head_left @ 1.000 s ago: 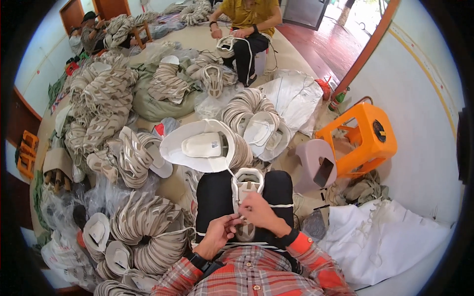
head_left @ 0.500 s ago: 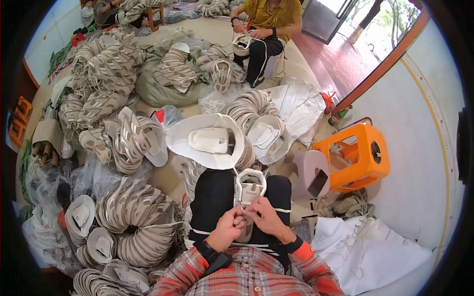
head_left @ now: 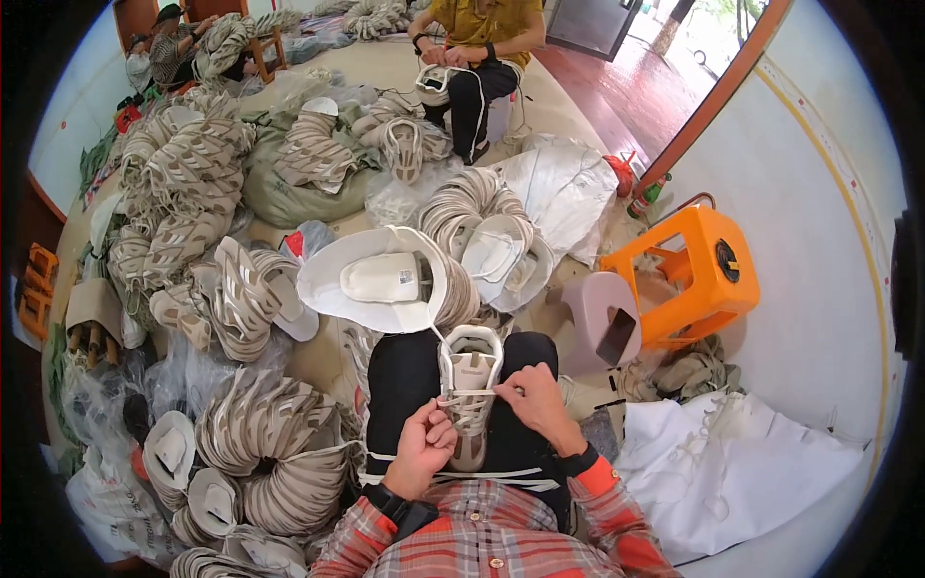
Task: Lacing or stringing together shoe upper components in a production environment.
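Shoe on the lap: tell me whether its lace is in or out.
In, at least partly: lace crosses the shoe below the tongue, between left hand and right hand. Whether fully threaded, I cannot tell.

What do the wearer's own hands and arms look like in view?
The left hand and right hand are gloveless. The left sleeve and right sleeve are plaid in red, grey and white. Each wrist has a black band: the left band looks bulkier than the right band.
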Demonstrator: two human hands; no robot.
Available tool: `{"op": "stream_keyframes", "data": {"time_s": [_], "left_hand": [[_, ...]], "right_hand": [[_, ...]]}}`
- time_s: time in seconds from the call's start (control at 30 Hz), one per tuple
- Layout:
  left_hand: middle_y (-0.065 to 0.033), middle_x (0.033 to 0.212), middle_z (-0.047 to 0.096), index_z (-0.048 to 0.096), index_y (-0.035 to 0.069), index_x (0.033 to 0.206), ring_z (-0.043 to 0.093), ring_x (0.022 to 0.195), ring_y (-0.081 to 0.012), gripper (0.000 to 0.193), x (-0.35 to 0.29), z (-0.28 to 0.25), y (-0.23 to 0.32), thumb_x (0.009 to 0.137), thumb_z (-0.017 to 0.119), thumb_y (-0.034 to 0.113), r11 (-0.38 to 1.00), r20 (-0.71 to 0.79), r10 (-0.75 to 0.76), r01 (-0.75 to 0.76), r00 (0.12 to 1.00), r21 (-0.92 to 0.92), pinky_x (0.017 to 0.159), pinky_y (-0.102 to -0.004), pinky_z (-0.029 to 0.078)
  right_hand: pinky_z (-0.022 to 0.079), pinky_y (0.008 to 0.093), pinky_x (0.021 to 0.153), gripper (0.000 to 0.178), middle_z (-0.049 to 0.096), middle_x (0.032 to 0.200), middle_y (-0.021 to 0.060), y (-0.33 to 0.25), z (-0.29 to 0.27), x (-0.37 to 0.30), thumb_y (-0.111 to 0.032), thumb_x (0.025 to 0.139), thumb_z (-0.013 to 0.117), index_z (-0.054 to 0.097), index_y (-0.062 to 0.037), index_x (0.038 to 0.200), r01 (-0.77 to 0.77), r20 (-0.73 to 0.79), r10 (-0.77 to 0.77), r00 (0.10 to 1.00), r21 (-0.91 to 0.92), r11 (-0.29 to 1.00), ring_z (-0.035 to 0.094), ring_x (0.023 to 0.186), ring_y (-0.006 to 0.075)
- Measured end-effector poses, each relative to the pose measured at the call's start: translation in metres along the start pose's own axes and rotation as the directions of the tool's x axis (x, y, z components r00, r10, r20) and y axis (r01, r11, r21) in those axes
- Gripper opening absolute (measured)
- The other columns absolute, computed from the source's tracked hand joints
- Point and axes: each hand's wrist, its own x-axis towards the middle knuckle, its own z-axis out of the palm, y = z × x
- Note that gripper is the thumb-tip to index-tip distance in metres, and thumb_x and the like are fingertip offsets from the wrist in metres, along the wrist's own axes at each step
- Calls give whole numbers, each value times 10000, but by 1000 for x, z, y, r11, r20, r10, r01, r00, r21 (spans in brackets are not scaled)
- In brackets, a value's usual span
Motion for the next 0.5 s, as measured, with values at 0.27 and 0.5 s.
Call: {"op": "stream_keyframes", "data": {"time_s": [0.27,0.5], "left_hand": [[-7,675,533,561,53,982,364,418,-63,131,-17,30,1,894,504,132,566,-10,377,-222,926,794,419,-214,306],[-117,894,590,569,55,1028,576,844,-331,212,39,68,-36,831,535,125,-711,597,-314,-600,738,366,736,-384,469]], "right_hand": [[388,399,624,162,552,669,99,24,-56,-17,-193,704,677,624,-49,650,0,-328,2,945,7,1000,491,726,287],[428,380,630,162,582,702,116,23,-138,-49,-212,734,659,643,-53,714,58,91,-57,994,-3,998,529,694,302]]}}
